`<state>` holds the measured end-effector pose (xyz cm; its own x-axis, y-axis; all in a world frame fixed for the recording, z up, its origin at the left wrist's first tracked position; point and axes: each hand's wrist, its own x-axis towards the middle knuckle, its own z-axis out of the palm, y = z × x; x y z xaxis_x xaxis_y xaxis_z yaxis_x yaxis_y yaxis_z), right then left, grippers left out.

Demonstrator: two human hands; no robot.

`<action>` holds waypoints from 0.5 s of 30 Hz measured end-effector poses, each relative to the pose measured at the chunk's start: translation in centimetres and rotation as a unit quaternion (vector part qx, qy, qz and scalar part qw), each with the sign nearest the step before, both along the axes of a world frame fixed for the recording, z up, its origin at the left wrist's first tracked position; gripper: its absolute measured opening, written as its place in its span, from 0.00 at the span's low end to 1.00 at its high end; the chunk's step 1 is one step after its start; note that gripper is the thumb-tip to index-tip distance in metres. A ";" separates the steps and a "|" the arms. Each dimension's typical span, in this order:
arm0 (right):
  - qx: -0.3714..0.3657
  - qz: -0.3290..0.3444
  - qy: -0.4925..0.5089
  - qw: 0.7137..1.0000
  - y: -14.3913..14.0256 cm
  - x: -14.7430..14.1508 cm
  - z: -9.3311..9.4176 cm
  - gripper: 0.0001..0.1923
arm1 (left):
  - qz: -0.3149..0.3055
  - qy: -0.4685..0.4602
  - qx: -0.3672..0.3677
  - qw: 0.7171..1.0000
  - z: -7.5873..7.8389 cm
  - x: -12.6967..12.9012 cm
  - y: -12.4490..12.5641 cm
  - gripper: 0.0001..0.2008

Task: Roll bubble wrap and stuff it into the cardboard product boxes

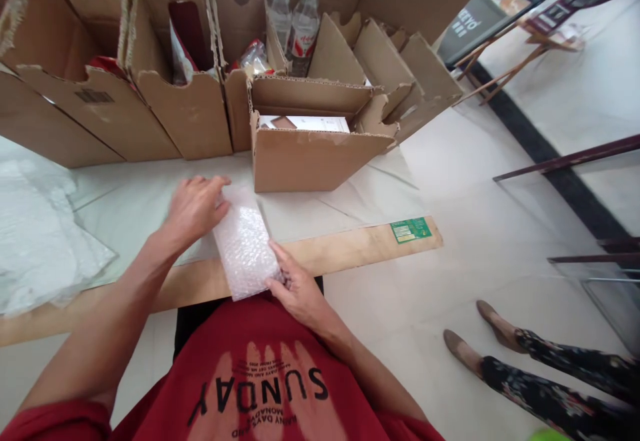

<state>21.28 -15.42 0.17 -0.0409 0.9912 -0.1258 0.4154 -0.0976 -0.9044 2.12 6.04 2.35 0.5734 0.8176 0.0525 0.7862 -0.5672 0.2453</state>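
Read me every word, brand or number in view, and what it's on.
"SUNDAY": red shirt, upside down.
"RAINY DAYS AND": same shirt, smaller.
"MONADYS", apparently: also there.
"EEYO": grey container; its start is unclear, characters beneath unreadable.
Too small or blurred: the shirt's tiniest lines, bottle label, green sticker, white box print.

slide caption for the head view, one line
Left hand and right hand on a bubble-wrap pouch, in front of open cardboard boxes.
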 end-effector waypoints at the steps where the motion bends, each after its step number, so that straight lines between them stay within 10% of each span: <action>1: -0.011 -0.004 0.001 1.000 0.0 -0.4 -0.2 0.31 | -0.010 0.003 0.003 1.000 -0.5 0.5 0.2 0.22; 6: -0.115 -0.045 0.104 0.987 0.5 -0.4 -0.4 0.19 | -0.031 -0.141 0.082 0.986 -1.9 -2.4 -5.0 0.22; 11: -0.193 -0.043 0.205 0.959 1.3 0.5 0.1 0.20 | -0.184 -0.151 0.023 0.971 -1.8 -6.4 -14.0 0.34; 15: -0.213 0.008 0.241 0.947 1.7 1.6 0.7 0.27 | -0.183 -0.171 0.053 0.967 -3.1 -5.3 -15.3 0.28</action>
